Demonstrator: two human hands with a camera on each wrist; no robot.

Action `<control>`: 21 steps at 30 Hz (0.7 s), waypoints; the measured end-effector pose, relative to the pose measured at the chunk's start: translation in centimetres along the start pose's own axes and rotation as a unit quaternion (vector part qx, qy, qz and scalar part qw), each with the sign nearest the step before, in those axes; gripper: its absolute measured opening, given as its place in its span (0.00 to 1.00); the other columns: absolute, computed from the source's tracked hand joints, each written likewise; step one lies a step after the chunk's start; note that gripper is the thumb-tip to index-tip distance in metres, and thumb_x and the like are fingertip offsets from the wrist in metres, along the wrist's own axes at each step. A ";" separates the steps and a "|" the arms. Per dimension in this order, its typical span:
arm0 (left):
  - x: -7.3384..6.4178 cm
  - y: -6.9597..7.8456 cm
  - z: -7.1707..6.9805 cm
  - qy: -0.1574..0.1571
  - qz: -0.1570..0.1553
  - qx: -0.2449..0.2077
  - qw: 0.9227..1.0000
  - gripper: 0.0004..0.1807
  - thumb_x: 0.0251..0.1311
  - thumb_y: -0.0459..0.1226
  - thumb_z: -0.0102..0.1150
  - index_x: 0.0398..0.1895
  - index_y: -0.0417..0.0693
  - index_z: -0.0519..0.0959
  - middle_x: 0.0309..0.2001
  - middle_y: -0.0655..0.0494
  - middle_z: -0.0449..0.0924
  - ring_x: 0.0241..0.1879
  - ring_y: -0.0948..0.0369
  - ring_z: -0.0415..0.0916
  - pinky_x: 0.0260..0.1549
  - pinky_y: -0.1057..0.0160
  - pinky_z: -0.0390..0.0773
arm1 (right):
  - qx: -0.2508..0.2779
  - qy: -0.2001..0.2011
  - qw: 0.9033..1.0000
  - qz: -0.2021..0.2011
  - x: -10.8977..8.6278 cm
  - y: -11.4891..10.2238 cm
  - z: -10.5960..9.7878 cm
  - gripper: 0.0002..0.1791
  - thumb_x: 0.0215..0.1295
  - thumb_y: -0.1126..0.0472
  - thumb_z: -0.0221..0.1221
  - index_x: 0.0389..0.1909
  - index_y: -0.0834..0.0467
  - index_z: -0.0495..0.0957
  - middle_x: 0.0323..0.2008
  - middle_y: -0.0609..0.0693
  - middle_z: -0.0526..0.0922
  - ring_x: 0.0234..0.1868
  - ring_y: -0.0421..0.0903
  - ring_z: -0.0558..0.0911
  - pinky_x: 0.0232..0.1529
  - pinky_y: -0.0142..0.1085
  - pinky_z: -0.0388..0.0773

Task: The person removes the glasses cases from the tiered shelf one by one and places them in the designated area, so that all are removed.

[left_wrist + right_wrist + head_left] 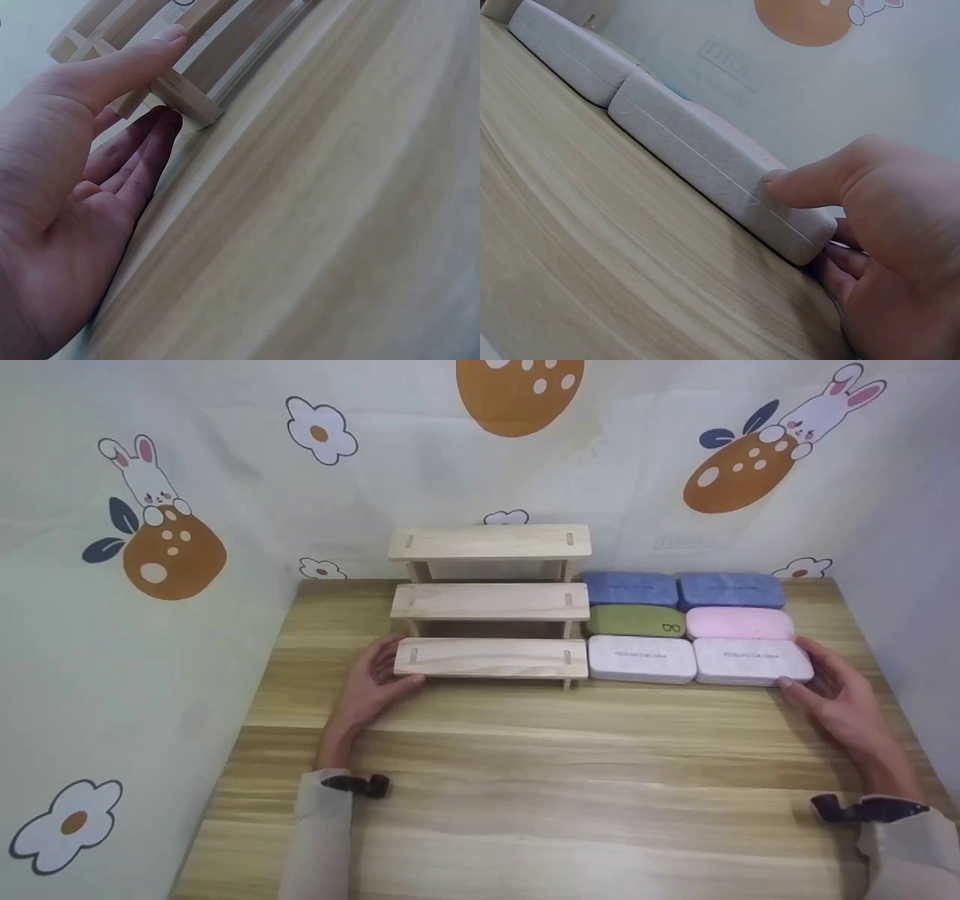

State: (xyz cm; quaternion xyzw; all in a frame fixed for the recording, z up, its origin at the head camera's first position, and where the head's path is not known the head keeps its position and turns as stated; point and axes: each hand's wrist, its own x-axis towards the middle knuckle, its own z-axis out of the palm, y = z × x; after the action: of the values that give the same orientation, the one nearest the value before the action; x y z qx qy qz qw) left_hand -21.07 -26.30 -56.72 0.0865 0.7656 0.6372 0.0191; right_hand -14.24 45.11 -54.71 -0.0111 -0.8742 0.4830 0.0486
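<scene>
A three-tier wooden display rack (491,604) stands on the table in the head view. At its left end is my left hand (373,682), gripping the lowest step, thumb at the front edge and fingers round the end. In the left wrist view, the fingertips (171,120) are by the rack's leg. To the rack's right lie two white glasses cases (641,658), a green case (636,621), a pink case (740,623) and two blue cases (731,589). My right hand (844,701) holds the right end of the front right white case (705,154), thumb on its front side.
Patterned cloth (405,472) hangs behind the wood-grain table (562,795), close to the rack and the blue cases. A pale wall (900,525) borders the right side. The rack and cases stand side by side, almost touching.
</scene>
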 end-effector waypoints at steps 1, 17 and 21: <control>0.0 0.1 0.0 -0.002 0.001 0.001 1.000 0.50 0.55 0.38 0.85 0.80 0.47 0.68 0.70 0.50 0.80 0.71 0.53 0.78 0.72 0.65 0.78 | -0.002 0.003 1.000 0.000 0.0 0.0 0.0 0.44 0.77 0.62 0.66 0.86 0.60 0.55 0.85 0.66 0.57 0.81 0.31 0.61 0.73 0.11 0.61; 0.4 0.5 0.6 0.022 -0.002 0.021 1.000 0.29 0.79 0.45 0.63 0.76 0.43 0.72 0.75 0.44 0.75 0.77 0.50 0.72 0.78 0.55 0.73 | -0.038 0.082 0.996 0.024 1.1 -1.9 1.8 0.39 0.78 0.51 0.65 0.84 0.53 0.63 0.84 0.64 0.60 0.87 0.56 0.55 0.89 0.33 0.46; 0.6 0.9 0.8 0.024 -0.010 0.017 1.000 0.30 0.79 0.47 0.62 0.76 0.43 0.71 0.77 0.45 0.73 0.78 0.49 0.70 0.80 0.49 0.70 | -0.082 0.096 0.992 -0.012 1.0 -2.6 2.3 0.37 0.78 0.52 0.65 0.82 0.55 0.67 0.79 0.66 0.69 0.84 0.66 0.60 0.90 0.55 0.48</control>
State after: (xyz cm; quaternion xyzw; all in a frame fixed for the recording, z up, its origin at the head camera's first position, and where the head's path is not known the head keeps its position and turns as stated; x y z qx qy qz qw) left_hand -21.42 -25.23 -55.93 0.0637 0.7776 0.6255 0.0052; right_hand -15.35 41.86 -53.61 -0.0509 -0.9022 0.4056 0.1375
